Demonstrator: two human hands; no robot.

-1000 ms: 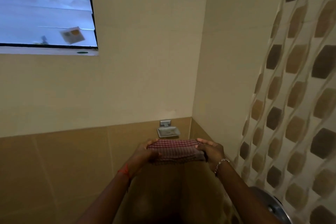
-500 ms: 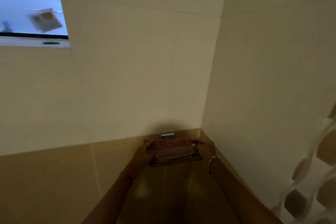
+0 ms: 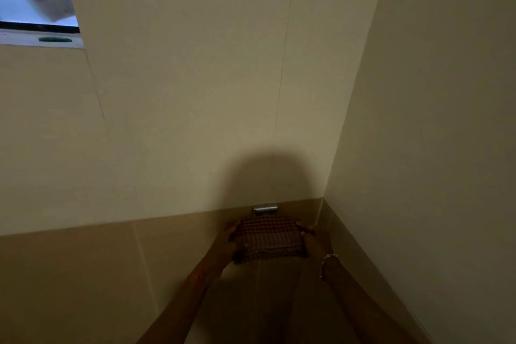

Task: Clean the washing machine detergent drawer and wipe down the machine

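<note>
A folded red-and-white checked cloth (image 3: 269, 236) is held out in front of me near the corner of two tiled walls. My left hand (image 3: 227, 240) grips its left edge and my right hand (image 3: 314, 234) grips its right edge, a bracelet on that wrist. The cloth covers most of a metal soap dish (image 3: 265, 208) fixed to the wall; only the bracket's top shows. The washing machine and its detergent drawer are out of view.
Cream tiles above and tan tiles below cover the wall (image 3: 181, 106) ahead, and a side wall (image 3: 432, 120) closes in on the right. A window (image 3: 33, 0) with a small box on its sill is at top left.
The view has swung right and up: the patterned curtain has left the frame and the window slid left. Both hands have carried the cloth up over the soap dish.
</note>
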